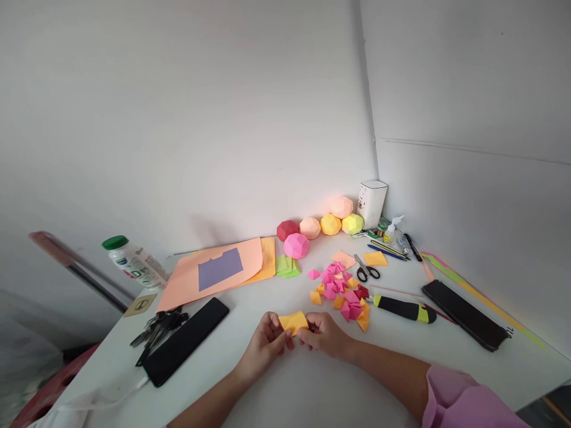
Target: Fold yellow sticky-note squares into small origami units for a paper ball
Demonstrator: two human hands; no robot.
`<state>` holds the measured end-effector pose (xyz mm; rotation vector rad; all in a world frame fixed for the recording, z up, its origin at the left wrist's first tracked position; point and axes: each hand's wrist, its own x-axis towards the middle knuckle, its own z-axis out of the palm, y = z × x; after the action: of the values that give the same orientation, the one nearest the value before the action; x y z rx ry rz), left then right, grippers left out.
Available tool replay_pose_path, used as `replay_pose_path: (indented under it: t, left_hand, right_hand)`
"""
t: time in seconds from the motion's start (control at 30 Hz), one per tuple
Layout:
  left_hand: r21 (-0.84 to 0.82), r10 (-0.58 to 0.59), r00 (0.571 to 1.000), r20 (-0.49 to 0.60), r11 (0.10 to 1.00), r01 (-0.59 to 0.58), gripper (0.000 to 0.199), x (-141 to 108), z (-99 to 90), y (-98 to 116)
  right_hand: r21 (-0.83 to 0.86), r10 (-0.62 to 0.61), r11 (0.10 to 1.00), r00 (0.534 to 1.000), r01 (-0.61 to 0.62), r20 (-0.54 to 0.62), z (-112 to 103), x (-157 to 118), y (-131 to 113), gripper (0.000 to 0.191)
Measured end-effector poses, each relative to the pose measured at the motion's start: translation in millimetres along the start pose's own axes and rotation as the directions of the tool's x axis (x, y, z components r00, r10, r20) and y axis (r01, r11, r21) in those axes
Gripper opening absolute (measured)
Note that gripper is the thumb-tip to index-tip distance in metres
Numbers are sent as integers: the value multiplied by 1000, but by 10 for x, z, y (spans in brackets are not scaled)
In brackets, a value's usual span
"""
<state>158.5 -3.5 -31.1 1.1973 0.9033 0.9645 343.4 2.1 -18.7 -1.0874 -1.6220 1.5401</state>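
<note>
A small piece of orange-yellow paper (293, 321) with fold lines is held up just above the white table, near its front. My left hand (267, 340) pinches its left end between thumb and fingers. The right end is gripped by my right hand (326, 334), its fingers curled behind the paper. Just beyond my right hand lies a pile of small folded paper pieces (332, 289), mostly pink, with some orange and red ones. Faceted paper balls (296, 245) in pink, red, peach, orange and yellow rest against the wall.
Scissors (366, 270), a black-and-yellow cutter (404, 309) and a black phone (464, 314) lie to the right. On the left are a power bank (186, 342), keys (159, 333), peach paper sheets (178, 282) and a white bottle (138, 264). Green paper squares (288, 267) sit at centre.
</note>
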Motion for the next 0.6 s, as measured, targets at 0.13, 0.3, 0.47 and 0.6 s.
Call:
replay_pose_path:
  t: [0.13,0.3,0.47,0.6]
  left_hand:
    - [-43,0,1000,6,999,0,43,31,2,-24]
    - [-56,11,1000,15,998,-10,37,22,7,4]
    - [38,12,1000,16,999,-13,42,3,-11,16]
    - [87,-17,997,81,996,10,48,2,-43,21]
  right_hand:
    - [-76,-84,994,996,82,-27,13,-17,42,14]
    - [-236,-377,908,920,345,-106,6,-53,99,45]
    - [-500,-652,661,758,560,-12,0,-64,120,50]
    - [-533,-600,695,798,482,-60,-8,-37,126,27]
